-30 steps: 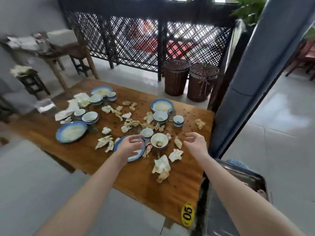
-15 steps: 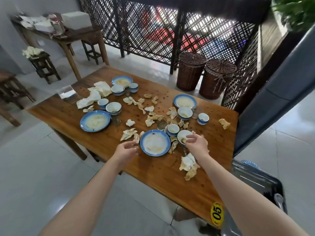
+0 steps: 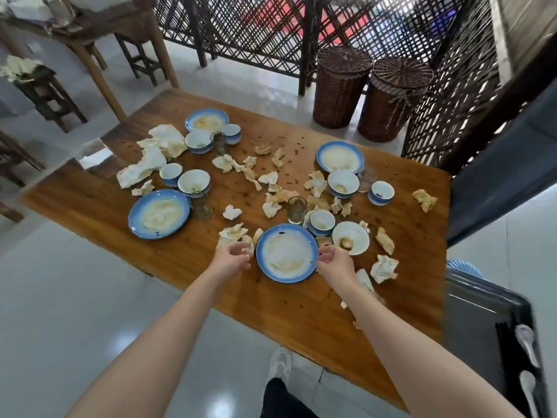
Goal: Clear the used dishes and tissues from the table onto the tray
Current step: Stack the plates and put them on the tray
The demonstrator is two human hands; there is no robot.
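both hands half-curled and empty: left hand [image 3: 231, 258] just beside a crumpled tissue [image 3: 233, 233], right hand [image 3: 333, 263] at the rim of the blue-rimmed plate [image 3: 286, 251], which lies between them near the table [image 3: 271, 309] edge. ceramic, i'd say: stiff, greasy, breakable, so pinch opposite rims. tray [image 3: 476, 327] sits off the right end.

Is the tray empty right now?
No, two white spoons already lie on the dark tray, near its right edge.
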